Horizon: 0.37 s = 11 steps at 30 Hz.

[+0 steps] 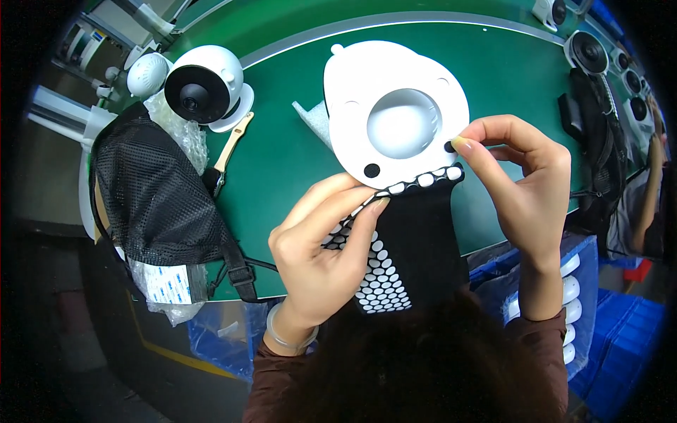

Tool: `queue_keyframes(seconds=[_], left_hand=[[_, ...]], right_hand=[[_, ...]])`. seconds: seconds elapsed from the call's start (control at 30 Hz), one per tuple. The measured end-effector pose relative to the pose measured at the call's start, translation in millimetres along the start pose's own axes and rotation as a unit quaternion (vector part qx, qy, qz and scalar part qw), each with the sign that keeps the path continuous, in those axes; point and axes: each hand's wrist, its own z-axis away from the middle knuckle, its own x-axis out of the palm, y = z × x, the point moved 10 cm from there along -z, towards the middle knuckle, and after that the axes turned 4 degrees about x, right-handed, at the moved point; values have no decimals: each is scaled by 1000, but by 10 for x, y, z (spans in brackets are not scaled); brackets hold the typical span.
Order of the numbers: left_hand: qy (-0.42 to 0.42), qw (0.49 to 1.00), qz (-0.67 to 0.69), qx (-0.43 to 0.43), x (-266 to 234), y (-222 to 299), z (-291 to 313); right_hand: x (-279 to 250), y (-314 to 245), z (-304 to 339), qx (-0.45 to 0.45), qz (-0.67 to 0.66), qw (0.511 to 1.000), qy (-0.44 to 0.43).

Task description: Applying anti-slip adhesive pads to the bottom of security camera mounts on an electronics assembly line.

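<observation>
A white rounded plastic housing (402,67) with a bowl-like round recess lies on the green table ahead of me. A black round pad (371,170) sits on its lower left part. At its lower right, my right hand (525,169) pinches a second black round pad (449,146) between thumb and finger, against the surface. My left hand (321,243) is closed on a black sheet (423,240) with rows of white round spots, holding it by its upper left edge. The sheet's top edge lies against the housing's lower rim and its rest hangs toward me.
A white camera (201,88) with a black front stands at left, by a wooden-handled brush (233,148). A black mesh bag (155,190) overhangs the left edge. More white units with black fronts (589,53) line the right. Blue bins (620,345) stand below right.
</observation>
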Motion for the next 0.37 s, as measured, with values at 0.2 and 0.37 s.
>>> queue_keyframes(seconds=[0.2,0.37], left_hand=[[8,1000,6,-5,-18,-4,-11],[9,1000,4,-6,-37,-19,-9]], right_hand=[[27,-25,9,16,22,999,-22],[78,83,-7,69,-59,993,-72]])
